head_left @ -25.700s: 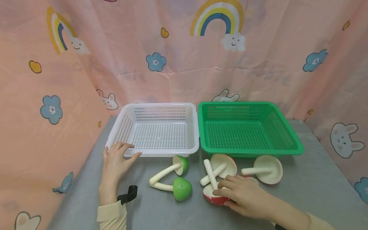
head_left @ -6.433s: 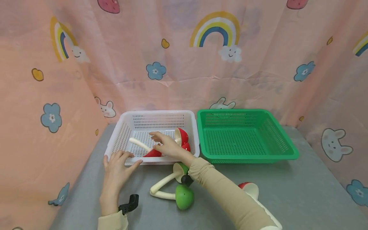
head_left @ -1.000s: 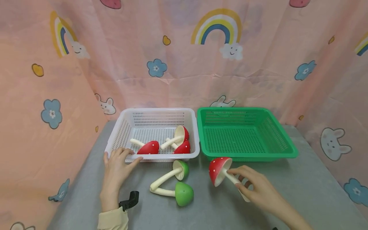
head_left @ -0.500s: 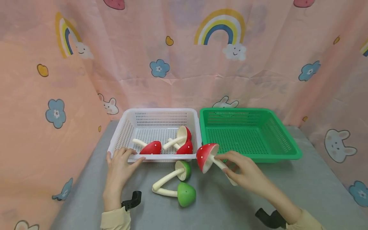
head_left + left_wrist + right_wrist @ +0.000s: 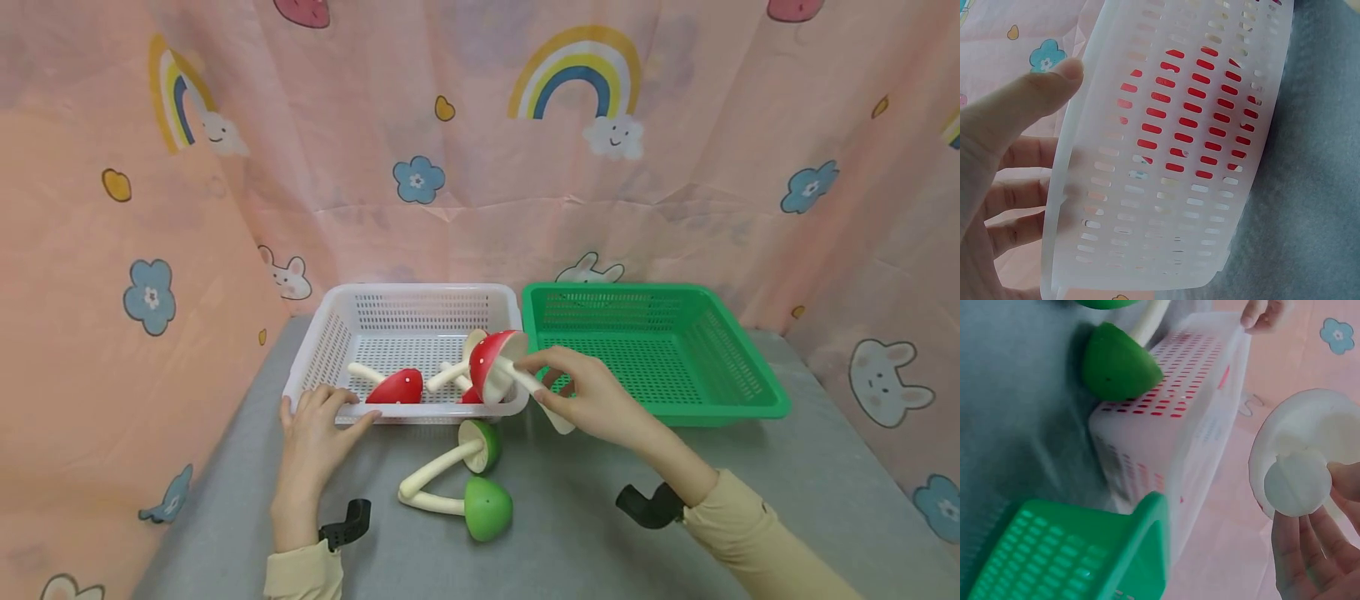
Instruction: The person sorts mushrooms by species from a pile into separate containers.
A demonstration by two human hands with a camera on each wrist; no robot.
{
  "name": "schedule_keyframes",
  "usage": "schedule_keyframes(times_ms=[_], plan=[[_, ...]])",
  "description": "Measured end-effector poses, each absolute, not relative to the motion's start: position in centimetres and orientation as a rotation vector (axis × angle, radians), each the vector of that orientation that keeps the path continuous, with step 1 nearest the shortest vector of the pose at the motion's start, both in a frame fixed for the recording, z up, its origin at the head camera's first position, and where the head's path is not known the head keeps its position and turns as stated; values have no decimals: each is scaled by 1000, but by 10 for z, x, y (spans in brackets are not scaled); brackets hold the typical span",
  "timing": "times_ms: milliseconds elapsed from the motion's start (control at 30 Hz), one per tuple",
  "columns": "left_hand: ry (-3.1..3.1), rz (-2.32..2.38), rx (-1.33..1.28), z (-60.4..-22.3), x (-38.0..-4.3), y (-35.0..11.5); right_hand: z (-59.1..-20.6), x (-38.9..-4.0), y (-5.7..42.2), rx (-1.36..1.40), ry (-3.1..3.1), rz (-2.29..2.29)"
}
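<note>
A red-capped toy mushroom with white spots hangs tilted over the right front of the white basket. My right hand pinches its pale stem; in the right wrist view the stem's round end sits between thumb and fingers. My left hand holds the white basket's front rim near its left corner, thumb outside and fingers inside. Within that basket one red mushroom lies at the left. Two more are at the right, partly hidden by the held one.
Touching the white basket's right side stands a green basket, with nothing seen inside. Two green-capped toy mushrooms lie on the grey cloth before the white basket, stems meeting. A pink printed curtain encloses the back and sides.
Over the last second the right hand carried the red mushroom left and up, from before the green basket to over the white one. Earlier, red mushrooms lay on the cloth. Left hand stays.
</note>
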State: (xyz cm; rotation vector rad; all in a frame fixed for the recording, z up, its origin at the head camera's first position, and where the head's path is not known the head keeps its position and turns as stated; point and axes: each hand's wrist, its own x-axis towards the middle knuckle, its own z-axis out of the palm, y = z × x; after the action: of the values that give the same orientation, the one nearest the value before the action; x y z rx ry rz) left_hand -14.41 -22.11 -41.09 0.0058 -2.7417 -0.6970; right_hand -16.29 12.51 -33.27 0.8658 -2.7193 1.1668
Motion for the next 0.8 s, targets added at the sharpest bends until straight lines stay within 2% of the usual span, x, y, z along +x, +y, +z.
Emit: schedule_keyframes(times_ms=[433,800], plan=[[-2748,-683,5,-410,-144,-220,-318,-208,84,892,-2837,1148],[-2739,-714,14,-411,-144,-221,-322,-247,48,808,-2981,1063]])
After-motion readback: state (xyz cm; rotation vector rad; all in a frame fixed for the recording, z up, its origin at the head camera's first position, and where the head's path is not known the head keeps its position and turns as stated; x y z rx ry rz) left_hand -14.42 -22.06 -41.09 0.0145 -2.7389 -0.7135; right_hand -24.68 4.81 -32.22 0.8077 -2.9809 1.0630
